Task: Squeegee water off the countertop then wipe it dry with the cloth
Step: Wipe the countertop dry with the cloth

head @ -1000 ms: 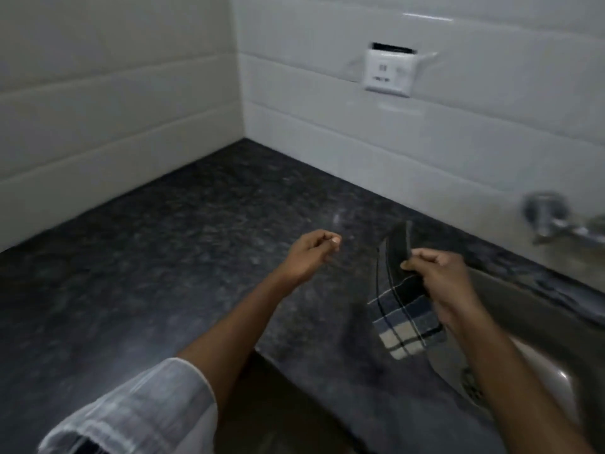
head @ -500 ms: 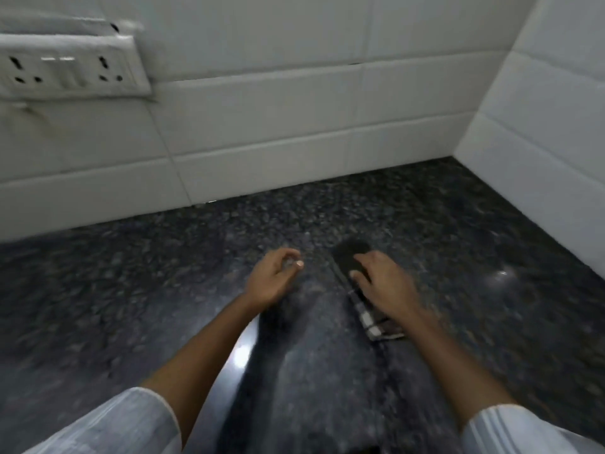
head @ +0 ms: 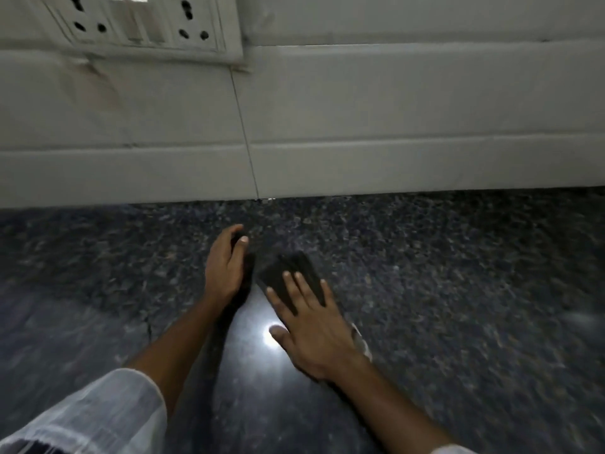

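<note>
A dark checked cloth [head: 288, 270] lies flat on the black speckled countertop [head: 458, 273]. My right hand [head: 311, 319] presses down on it with straight, spread fingers; the cloth's pale striped edge [head: 361, 342] shows by my wrist. My left hand [head: 226, 263] hovers just left of the cloth, fingers loosely curved and holding nothing. No squeegee is in view.
A white tiled wall [head: 360, 126] rises right behind the counter. A white socket and switch plate [head: 140, 24] sits on the wall at upper left. A bright light reflection [head: 270, 337] shines on the counter beside my right thumb.
My view swung left and closer to the wall, away from the sink. The cloth went from hanging in my right hand to lying flat on the counter under my spread right hand.
</note>
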